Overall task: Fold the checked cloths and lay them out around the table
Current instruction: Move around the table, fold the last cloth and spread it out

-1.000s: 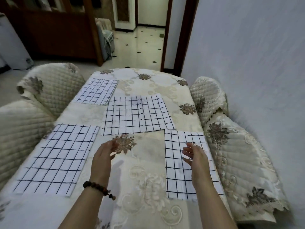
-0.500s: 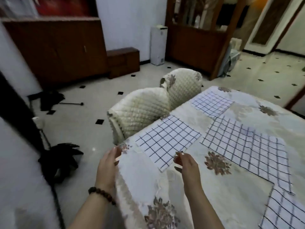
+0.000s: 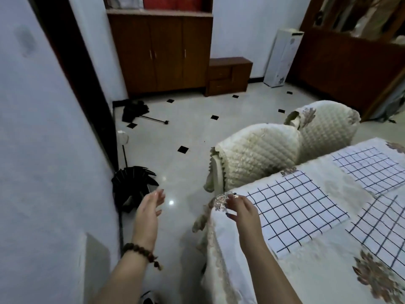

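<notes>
Now, in the head view, the person is turning away from the table, the camera having swung left within a second from the tabletop toward the floor and a wooden cabinet. The left hand is hanging loose over the floor, fingers spread, grasping nothing. The right hand is hovering above the table's corner, fingers lightly curled and empty, just beside the nearest cloth. That cloth is lying folded flat near the table's edge; a second is lying farther along by the chairs, and a third is showing partly at the right border. A moment ago both hands were poised over the tabletop; now both are drifting off it, suggesting that the laying-out is finished or nearly so.
</notes>
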`<action>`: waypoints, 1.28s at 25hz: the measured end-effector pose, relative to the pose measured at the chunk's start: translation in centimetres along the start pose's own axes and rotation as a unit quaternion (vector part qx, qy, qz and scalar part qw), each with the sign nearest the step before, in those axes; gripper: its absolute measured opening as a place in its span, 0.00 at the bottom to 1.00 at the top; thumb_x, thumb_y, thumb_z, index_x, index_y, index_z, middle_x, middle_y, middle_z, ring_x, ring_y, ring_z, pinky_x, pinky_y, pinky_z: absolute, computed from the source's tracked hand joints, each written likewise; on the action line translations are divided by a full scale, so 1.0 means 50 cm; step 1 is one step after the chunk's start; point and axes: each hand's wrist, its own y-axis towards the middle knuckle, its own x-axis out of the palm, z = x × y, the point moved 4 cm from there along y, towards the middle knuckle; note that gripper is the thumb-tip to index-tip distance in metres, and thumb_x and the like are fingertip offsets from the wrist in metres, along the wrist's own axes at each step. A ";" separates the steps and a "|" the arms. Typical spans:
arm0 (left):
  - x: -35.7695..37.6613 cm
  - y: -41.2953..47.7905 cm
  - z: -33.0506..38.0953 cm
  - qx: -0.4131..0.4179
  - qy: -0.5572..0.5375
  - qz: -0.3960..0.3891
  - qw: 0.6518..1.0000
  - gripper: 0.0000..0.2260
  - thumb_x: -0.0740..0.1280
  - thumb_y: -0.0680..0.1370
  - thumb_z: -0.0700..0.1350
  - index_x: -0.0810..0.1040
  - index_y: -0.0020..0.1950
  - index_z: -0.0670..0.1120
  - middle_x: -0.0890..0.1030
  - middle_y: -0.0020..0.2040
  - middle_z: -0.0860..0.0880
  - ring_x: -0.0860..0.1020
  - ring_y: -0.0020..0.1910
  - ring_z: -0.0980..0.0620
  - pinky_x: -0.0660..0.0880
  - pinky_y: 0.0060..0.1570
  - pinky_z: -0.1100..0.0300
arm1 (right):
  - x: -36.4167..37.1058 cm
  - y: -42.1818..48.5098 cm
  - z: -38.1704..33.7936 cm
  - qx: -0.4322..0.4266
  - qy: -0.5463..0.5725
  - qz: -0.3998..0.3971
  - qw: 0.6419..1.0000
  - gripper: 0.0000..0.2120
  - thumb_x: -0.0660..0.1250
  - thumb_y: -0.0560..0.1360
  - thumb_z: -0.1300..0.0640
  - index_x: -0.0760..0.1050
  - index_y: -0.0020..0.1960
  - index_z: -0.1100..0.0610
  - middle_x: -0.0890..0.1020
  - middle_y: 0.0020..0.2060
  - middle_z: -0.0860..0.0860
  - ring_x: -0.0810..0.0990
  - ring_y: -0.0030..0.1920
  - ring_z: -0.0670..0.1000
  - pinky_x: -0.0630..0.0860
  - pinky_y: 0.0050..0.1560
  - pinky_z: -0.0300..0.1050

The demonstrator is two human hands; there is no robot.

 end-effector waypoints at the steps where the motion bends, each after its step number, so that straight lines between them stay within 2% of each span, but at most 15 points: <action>1: -0.003 0.024 0.000 -0.004 0.002 -0.004 1.000 0.13 0.55 0.82 0.49 0.78 0.57 0.48 0.80 0.57 0.46 0.77 0.59 0.49 0.71 0.62 0.51 | 0.018 0.018 0.000 0.003 0.003 0.003 1.000 0.10 0.61 0.78 0.58 0.79 0.46 0.60 0.82 0.43 0.55 0.80 0.46 0.53 0.77 0.50 0.51; 6: -0.008 0.191 0.015 -0.022 0.001 -0.025 0.999 0.13 0.54 0.82 0.49 0.78 0.56 0.48 0.80 0.57 0.47 0.77 0.58 0.51 0.72 0.62 0.52 | 0.132 0.121 -0.007 0.020 0.012 0.022 0.999 0.11 0.60 0.79 0.58 0.79 0.49 0.62 0.83 0.45 0.58 0.81 0.46 0.54 0.76 0.46 0.48; 10: 0.001 0.346 0.057 -0.023 -0.005 -0.038 0.999 0.15 0.54 0.82 0.47 0.77 0.59 0.44 0.80 0.57 0.45 0.77 0.59 0.50 0.72 0.60 0.52 | 0.239 0.213 -0.044 0.017 0.023 0.036 0.999 0.10 0.60 0.79 0.59 0.79 0.47 0.59 0.82 0.44 0.56 0.81 0.46 0.54 0.76 0.50 0.51; 12: 0.008 0.415 0.082 -0.014 -0.008 -0.050 0.999 0.14 0.55 0.82 0.47 0.77 0.57 0.45 0.80 0.56 0.46 0.78 0.58 0.51 0.73 0.59 0.53 | 0.287 0.260 -0.073 0.005 0.033 0.034 0.999 0.10 0.59 0.79 0.59 0.79 0.46 0.57 0.81 0.45 0.57 0.81 0.47 0.55 0.76 0.51 0.52; 16: 0.039 0.540 0.114 -0.019 -0.006 -0.074 0.997 0.13 0.55 0.82 0.47 0.77 0.57 0.45 0.80 0.57 0.47 0.77 0.58 0.51 0.73 0.55 0.57 | 0.358 0.363 -0.125 0.004 0.021 0.040 0.999 0.11 0.59 0.79 0.56 0.79 0.50 0.58 0.82 0.48 0.56 0.82 0.49 0.54 0.78 0.53 0.51; 18: 0.060 0.594 0.122 -0.015 0.008 -0.087 0.996 0.14 0.55 0.82 0.47 0.77 0.58 0.45 0.80 0.57 0.46 0.77 0.59 0.50 0.73 0.56 0.56 | 0.380 0.423 -0.141 0.002 0.014 0.043 0.999 0.12 0.59 0.79 0.55 0.79 0.52 0.59 0.82 0.48 0.56 0.82 0.49 0.53 0.78 0.53 0.51; 21: 0.103 0.696 0.139 -0.004 0.031 -0.106 0.994 0.14 0.55 0.82 0.48 0.77 0.58 0.45 0.80 0.57 0.47 0.77 0.59 0.51 0.73 0.59 0.53 | 0.406 0.536 -0.159 -0.014 0.035 0.051 0.998 0.10 0.59 0.78 0.56 0.79 0.48 0.57 0.82 0.46 0.56 0.82 0.47 0.53 0.78 0.52 0.52; 27: 0.283 0.959 0.168 0.004 0.069 -0.144 0.987 0.12 0.55 0.82 0.47 0.78 0.55 0.48 0.80 0.55 0.48 0.78 0.58 0.50 0.73 0.59 0.51 | 0.421 0.838 -0.197 -0.021 0.077 0.094 0.992 0.10 0.59 0.78 0.54 0.79 0.46 0.55 0.82 0.45 0.55 0.82 0.46 0.53 0.77 0.49 0.50; 32: 0.524 1.164 0.249 0.009 0.088 -0.198 0.976 0.12 0.56 0.81 0.48 0.78 0.55 0.47 0.80 0.56 0.47 0.77 0.58 0.50 0.73 0.57 0.53 | 0.391 1.085 -0.312 -0.029 0.098 0.141 0.985 0.11 0.59 0.78 0.54 0.79 0.46 0.56 0.81 0.44 0.53 0.81 0.45 0.51 0.77 0.47 0.47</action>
